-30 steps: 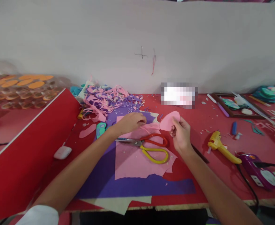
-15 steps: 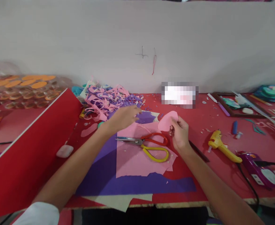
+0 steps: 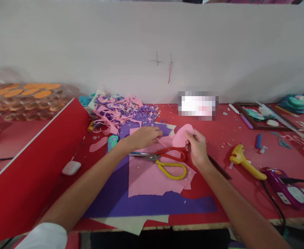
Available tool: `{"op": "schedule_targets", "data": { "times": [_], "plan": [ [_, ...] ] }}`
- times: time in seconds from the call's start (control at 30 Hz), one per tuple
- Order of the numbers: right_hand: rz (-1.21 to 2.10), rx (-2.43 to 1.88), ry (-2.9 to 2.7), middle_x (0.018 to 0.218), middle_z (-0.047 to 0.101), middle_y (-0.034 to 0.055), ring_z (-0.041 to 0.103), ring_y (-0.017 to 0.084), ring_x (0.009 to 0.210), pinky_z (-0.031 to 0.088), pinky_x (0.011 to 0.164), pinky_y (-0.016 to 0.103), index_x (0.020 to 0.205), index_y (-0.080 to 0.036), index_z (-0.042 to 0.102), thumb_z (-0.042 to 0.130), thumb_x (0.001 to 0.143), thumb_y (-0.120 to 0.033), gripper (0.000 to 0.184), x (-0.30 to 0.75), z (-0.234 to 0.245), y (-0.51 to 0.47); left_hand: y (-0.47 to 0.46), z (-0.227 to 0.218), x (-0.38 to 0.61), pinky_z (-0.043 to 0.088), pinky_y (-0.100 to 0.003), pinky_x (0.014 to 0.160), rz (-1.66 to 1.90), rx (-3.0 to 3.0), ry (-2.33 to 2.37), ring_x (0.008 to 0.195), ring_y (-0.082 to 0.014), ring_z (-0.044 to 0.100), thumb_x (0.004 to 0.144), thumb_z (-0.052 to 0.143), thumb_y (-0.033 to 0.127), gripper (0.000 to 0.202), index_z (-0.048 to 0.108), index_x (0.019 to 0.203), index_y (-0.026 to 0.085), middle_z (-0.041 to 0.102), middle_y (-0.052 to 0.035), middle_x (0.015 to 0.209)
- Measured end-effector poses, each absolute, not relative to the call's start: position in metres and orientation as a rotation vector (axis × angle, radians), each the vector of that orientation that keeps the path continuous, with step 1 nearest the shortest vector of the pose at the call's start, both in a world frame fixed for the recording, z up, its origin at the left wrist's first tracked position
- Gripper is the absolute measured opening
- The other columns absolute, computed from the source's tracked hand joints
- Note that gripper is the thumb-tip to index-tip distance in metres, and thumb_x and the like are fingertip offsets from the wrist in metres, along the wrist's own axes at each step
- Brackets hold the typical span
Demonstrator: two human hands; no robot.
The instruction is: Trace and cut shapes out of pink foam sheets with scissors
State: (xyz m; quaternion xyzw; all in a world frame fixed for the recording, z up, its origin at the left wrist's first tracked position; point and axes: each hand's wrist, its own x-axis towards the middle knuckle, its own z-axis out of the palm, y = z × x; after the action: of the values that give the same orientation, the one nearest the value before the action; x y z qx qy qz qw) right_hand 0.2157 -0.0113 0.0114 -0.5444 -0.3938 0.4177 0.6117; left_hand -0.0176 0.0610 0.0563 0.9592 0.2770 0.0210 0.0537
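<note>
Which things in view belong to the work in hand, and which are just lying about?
Likely in use:
pink cut-out, held in the right hand
pink sheet, below the left hand
scissors, lying across that sheet

Probably just lying about:
yellow glue gun
white case
heap of scraps

Red table [image 3: 216, 138] carries layered sheets [image 3: 146, 183], a yellow glue gun [image 3: 242, 162], a blue stick [image 3: 258, 141]
</note>
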Motion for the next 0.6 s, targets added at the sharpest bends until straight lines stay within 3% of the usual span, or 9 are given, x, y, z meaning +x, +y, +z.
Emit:
{"op": "schedule_targets", "data": {
  "times": [0.23,0.37,0.53,0.6],
  "plan": [
    [0.675,-1.297,-1.837,0.069,0.052,0.0002,0.049,0.018,0.07,0.039,0.067,0.032,0.065,-0.023,0.044,0.056,0.093,-0.041,0.035,0.211,0.003,-0.013,0.058,0.036,-0.014,0.04,-0.032,0.082,0.147,2.965,0.756,0.099,-0.0227,0.063,0.098,0.047,0.014,0.019,0.065,0.104,0.016,0.069,-0.0093,0.106],
    [0.548,-1.247,-2.07,0.082,0.064,0.0063,0.055,0.023,0.084,0.041,0.077,0.036,0.07,-0.022,0.05,0.05,0.099,-0.038,0.033,0.21,-0.002,-0.014,0.061,0.042,-0.014,0.041,-0.035,0.084,0.146,3.002,0.877,0.098,-0.0232,0.064,0.095,0.045,0.008,0.022,0.065,0.102,0.014,0.069,-0.011,0.106],
    [0.573,-1.252,-2.124,0.079,0.063,0.0051,0.055,0.023,0.081,0.04,0.076,0.035,0.071,-0.023,0.048,0.049,0.101,-0.038,0.034,0.213,0.001,-0.013,0.079,0.069,-0.039,0.044,-0.04,0.083,0.221,2.91,1.646,0.095,-0.0262,0.064,0.091,0.038,0.002,0.035,0.064,0.11,0.013,0.068,-0.0141,0.104],
    [0.564,-1.273,-2.135,0.076,0.06,0.0042,0.054,0.022,0.08,0.04,0.075,0.034,0.069,-0.023,0.046,0.049,0.1,-0.036,0.034,0.213,0.002,-0.013,0.086,0.079,-0.057,0.044,-0.046,0.087,0.355,2.785,1.984,0.108,-0.0316,0.061,0.087,0.037,0.0,0.047,0.06,0.127,0.012,0.064,-0.02,0.119]
  ]
}}
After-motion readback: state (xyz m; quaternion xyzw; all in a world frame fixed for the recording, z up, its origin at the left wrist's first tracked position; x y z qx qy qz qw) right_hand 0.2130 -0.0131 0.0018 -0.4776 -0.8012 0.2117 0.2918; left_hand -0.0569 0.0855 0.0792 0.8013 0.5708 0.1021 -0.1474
